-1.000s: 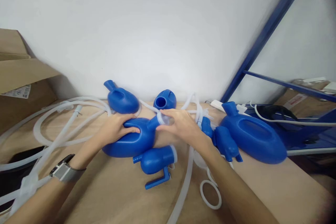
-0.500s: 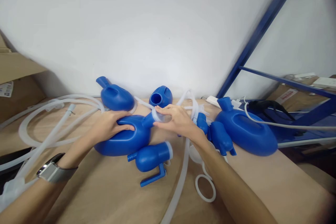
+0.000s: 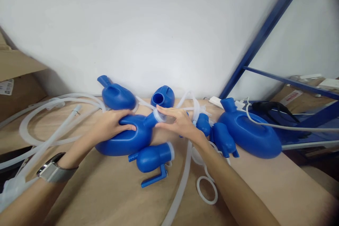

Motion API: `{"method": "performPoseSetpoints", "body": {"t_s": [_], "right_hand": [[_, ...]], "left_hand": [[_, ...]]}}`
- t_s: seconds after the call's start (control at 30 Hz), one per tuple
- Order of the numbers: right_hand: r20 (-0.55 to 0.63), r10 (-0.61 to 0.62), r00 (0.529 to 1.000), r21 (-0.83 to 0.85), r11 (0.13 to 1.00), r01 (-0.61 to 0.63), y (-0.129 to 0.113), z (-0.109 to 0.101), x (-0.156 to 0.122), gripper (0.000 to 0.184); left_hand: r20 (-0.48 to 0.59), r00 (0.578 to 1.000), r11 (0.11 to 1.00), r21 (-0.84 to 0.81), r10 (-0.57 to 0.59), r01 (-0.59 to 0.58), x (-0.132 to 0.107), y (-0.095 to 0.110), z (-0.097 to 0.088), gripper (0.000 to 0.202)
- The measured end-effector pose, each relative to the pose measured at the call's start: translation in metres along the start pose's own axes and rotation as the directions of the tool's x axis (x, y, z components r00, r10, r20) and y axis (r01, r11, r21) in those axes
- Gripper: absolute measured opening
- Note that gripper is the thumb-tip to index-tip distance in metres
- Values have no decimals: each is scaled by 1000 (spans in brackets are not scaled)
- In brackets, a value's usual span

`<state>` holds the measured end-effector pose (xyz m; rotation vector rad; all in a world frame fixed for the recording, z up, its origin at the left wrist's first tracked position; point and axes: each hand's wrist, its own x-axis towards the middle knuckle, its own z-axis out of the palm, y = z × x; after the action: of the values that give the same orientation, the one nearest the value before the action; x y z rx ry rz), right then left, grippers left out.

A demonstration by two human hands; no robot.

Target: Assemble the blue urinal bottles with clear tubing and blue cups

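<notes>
My left hand (image 3: 111, 125) grips the handle side of a blue plastic bottle (image 3: 129, 139) that lies on the wooden table (image 3: 111, 190). A watch sits on that wrist. My right hand (image 3: 177, 122) is closed on the translucent white connector (image 3: 159, 116) at the bottle's neck, thumb and fingers pinching it. A smaller blue bottle with a white cap (image 3: 152, 157) lies just in front of the held one. A translucent hose (image 3: 182, 180) runs from under my right wrist toward the table's near edge.
More blue bottles lie behind (image 3: 118, 95) (image 3: 162, 96) and to the right (image 3: 250, 132). Coiled translucent hoses (image 3: 53, 120) cover the left of the table, a white ring (image 3: 207, 190) lies near my right forearm. A cardboard box (image 3: 16, 77) stands far left, blue shelving (image 3: 265, 35) right.
Both hands stay on the same bottle and connector. The view has shifted slightly, and my right fingers have flattened a little over the connector.
</notes>
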<state>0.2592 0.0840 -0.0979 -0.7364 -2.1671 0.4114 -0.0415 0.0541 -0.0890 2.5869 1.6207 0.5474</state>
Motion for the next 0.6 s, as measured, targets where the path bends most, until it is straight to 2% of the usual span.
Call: {"method": "performPoseSetpoints", "body": {"t_s": [0.13,0.3,0.43,0.6], "right_hand": [[91,57,994,67,996,-63,-4,-10,0,68],[243,-1,970,56,998,-13,-3,-27,5,56],[364,-18,931,69,998,-7,2,-38,10,55],[362,42,931,114,990,-88,-2,-41,12,55]], "left_hand": [[44,997,995,84,-56,52,-3,8,-4,86],[26,994,978,183,-107,101,-3,28,-5,101],[25,999,975,221,-41,35,-2,32,-4,86],[12,1000,977,212,-10,7,-3,26,-2,82]]}}
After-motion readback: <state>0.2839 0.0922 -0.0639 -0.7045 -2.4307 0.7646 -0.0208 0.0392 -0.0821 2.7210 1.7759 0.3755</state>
